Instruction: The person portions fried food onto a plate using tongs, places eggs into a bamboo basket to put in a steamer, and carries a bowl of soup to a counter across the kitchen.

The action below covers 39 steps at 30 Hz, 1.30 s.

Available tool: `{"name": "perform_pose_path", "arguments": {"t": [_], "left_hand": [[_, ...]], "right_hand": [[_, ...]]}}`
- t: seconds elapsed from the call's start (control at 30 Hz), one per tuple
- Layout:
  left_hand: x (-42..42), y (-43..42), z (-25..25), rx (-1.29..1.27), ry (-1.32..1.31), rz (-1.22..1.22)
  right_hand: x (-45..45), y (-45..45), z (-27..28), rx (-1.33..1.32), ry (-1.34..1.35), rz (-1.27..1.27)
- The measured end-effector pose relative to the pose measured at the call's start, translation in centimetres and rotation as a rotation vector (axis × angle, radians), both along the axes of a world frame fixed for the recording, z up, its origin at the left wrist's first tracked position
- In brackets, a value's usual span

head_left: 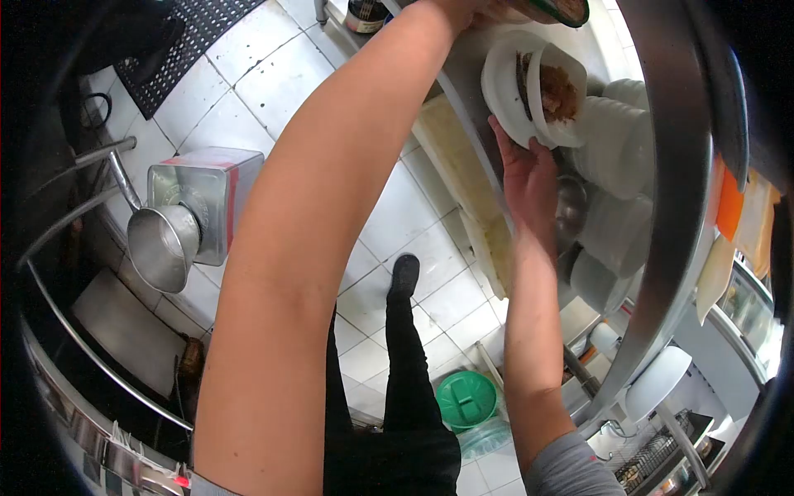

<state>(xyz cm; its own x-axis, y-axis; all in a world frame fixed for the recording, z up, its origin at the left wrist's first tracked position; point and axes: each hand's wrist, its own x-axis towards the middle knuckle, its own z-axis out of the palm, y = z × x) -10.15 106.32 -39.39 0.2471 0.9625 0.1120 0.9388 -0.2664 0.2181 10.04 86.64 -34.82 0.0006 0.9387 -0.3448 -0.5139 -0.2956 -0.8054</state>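
My right hand (529, 178) grips the lower rim of a white bowl (506, 95), its thumb and fingers on either side of the edge. A second white bowl (571, 124) sits tilted in the first, with brown crumbly food (558, 93) inside. Dark matter lies between the two bowls. My left hand (490, 13) is at the top edge of the view, closed against a green-rimmed container (566, 11) with brownish contents. Most of its fingers and part of that container are cut off.
Stacked white bowls (616, 140) and metal bowls (571, 198) stand on the shelf below a steel counter edge (674, 207). A jar (365, 15) is at the top. On the left are a square tin (198, 198) and a metal pot (161, 248). A green lid (466, 400) lies low.
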Motion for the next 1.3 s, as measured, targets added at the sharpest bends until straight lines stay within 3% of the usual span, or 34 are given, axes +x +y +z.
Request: {"name": "perform_pose_path", "arguments": {"t": [0.1,0.2,0.3,0.4,0.5,0.6,0.7,0.8,0.9,0.97,1.03,1.1,1.13,1.2,1.3], "left_hand": [[-0.5,-0.6,0.3,-0.064,-0.075,-0.049],[-1.6,-2.3,0.6,-0.058,-0.577,-0.091],[-0.8,-2.9,1.5,-0.766,-1.671,0.333],[-1.0,-5.7,3.8,-0.832,-1.660,0.510],[0.1,-8.0,4.9,-0.712,-1.615,0.612],[0.6,-8.9,4.7,-0.787,-1.603,0.411],[2.8,-10.3,3.7,-0.572,-1.707,0.277],[3.8,-10.7,4.4,-0.764,-1.508,0.393],[3.6,-12.0,5.5,-0.992,-1.627,0.372],[4.6,-13.8,3.2,-0.786,-1.602,0.372],[5.0,-15.8,1.7,-0.739,-1.578,0.401],[6.1,-19.3,2.6,-0.808,-1.500,0.508],[7.1,-21.0,1.9,-0.848,-1.521,0.446],[9.6,-24.5,2.0,-0.932,-1.494,0.360],[13.0,-28.8,0.5,-0.910,-1.408,0.350]], "right_hand": [[0.7,1.4,-0.2,-0.003,0.080,0.048],[1.3,2.3,-0.6,-0.002,0.068,0.067],[1.7,2.5,-0.5,-0.001,0.078,0.111],[2.5,3.1,-0.6,-0.083,0.052,0.092],[3.6,3.7,-1.0,-0.082,0.034,0.163],[4.3,4.3,-1.1,0.018,0.016,0.243],[4.9,5.3,-1.0,-0.046,0.005,0.285],[5.1,5.3,-0.6,-0.098,-0.030,0.285],[7.2,5.0,-1.6,-0.167,-0.079,0.368],[5.4,1.7,2.3,-0.234,-0.280,0.252],[4.3,-2.9,5.9,-0.254,-0.512,0.173],[5.6,-8.5,7.6,-0.269,-0.722,0.192],[6.1,-11.7,8.2,-0.298,-0.794,0.235],[7.3,-18.0,8.4,-0.446,-0.686,0.143],[9.4,-27.2,7.0,-0.533,-0.650,0.273]]}}
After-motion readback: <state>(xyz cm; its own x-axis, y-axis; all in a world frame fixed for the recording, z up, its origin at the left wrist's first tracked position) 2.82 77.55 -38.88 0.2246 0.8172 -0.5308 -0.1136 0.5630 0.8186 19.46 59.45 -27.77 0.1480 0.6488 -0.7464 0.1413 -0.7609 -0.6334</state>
